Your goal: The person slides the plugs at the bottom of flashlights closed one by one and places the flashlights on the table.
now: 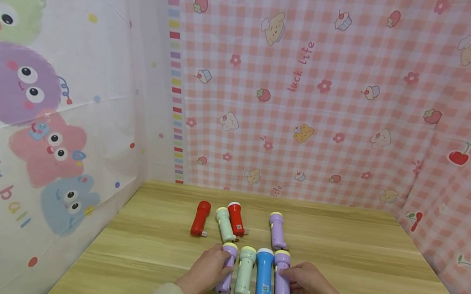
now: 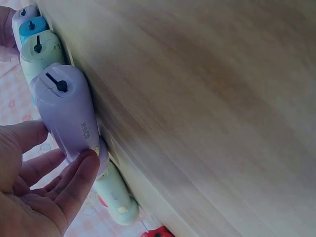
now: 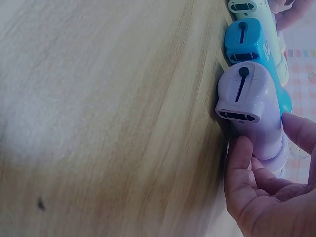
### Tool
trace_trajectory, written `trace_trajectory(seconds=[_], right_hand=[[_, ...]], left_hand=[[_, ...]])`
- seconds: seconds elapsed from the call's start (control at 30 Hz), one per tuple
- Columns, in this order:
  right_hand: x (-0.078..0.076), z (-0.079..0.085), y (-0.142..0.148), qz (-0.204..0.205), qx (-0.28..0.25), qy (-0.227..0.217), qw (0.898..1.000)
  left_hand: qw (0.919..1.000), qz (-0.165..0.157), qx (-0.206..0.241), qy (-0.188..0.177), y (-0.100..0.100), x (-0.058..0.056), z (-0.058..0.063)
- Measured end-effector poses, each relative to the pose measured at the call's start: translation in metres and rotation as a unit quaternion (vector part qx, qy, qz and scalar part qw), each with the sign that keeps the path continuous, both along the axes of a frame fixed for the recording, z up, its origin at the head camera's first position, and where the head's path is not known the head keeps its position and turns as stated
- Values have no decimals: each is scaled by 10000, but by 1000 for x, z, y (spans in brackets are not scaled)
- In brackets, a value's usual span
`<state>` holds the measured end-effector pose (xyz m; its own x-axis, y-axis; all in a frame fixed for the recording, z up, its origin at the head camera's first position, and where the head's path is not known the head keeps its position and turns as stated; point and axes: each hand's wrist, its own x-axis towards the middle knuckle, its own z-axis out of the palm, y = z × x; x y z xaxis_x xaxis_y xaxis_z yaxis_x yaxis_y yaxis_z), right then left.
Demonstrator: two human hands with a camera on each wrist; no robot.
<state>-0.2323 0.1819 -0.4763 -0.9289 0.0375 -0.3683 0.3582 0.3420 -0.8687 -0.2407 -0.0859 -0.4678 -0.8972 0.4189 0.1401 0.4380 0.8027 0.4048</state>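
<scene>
The left hand (image 1: 206, 268) pinches the leftmost purple flashlight (image 2: 71, 116), the right hand (image 1: 310, 280) the rightmost purple flashlight (image 1: 282, 285), both hands half-curled.

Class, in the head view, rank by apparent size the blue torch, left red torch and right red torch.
1. Blue torch, nearer the camera
2. Left red torch and right red torch: too alike to rank

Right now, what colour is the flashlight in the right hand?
The flashlight is light purple; the head view shows it best.
</scene>
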Motion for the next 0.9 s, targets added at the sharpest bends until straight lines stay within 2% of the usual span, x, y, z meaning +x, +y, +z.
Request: trace_trajectory(seconds=[0.23,0.37,0.63,0.9], right_hand=[[1,-1,3,-31,-50,67,10000],[0,2,7,49,59,-2,10000],[1,6,12,-31,198,258,9995],[0,13,14,-229,666,278,9971]], left_hand=[[9999,50,-36,-161,0,-1,-1],[9999,42,-28,-146,0,-1,-1],[9999,53,-55,-86,0,1,0],[9999,-1,-77,-74,0,-1,-2]])
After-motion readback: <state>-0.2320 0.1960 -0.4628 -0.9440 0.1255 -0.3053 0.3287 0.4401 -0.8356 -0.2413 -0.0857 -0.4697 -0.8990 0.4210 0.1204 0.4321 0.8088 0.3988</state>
